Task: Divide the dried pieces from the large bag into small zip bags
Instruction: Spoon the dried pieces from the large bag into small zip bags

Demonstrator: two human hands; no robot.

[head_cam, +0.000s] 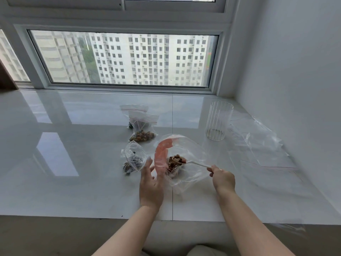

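White sill (73, 182), large bag (186, 174) between hands, left (150, 187) spread, right (222, 179) pinching spoon (195, 163)

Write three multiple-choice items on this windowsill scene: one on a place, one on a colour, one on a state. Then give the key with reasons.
1. Where does the ribbed glass stand?
A. left of the small bags
B. far right, near the wall
C. inside the large bag

2. What colour is the band at the mouth of the large bag?
A. blue
B. green
C. orange-red

3. What is the spoon like?
A. loaded with dried pieces
B. empty
C. lying on the sill

Key: 1 B, it stands upright by the right wall, beside flat clear plastic. 2 C, the band curves orange-red along the opening. 3 A, the right hand holds its handle while brown pieces fill the bowl.
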